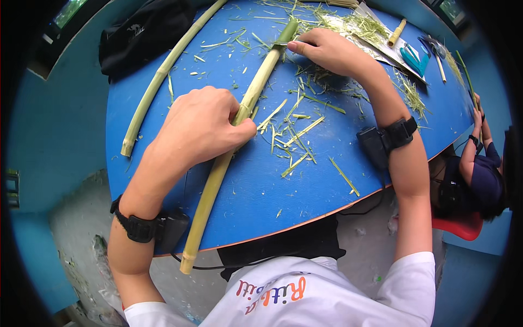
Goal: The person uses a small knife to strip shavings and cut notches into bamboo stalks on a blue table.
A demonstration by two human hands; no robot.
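A long bamboo pole (210, 191) slants across the blue table, its near end sticking out past the front edge. Most of it is pale and scraped, while the far end (287, 32) keeps a green skin. My left hand (201, 122) is closed round the pole near its middle. Farther up, my right hand (329, 52) grips a thin blade (279, 47) that rests across the pole where green meets pale. The rest of the blade and any handle are hidden by the fingers. Green shavings (302, 133) lie beside the pole.
Another bamboo pole (158, 82) lies at the left near a black bag (139, 41). At the back right are a shavings-covered sheet (376, 38), a short bamboo piece (397, 32) and a teal tool (415, 60). Another person (479, 174) at the right holds a green stalk (466, 71).
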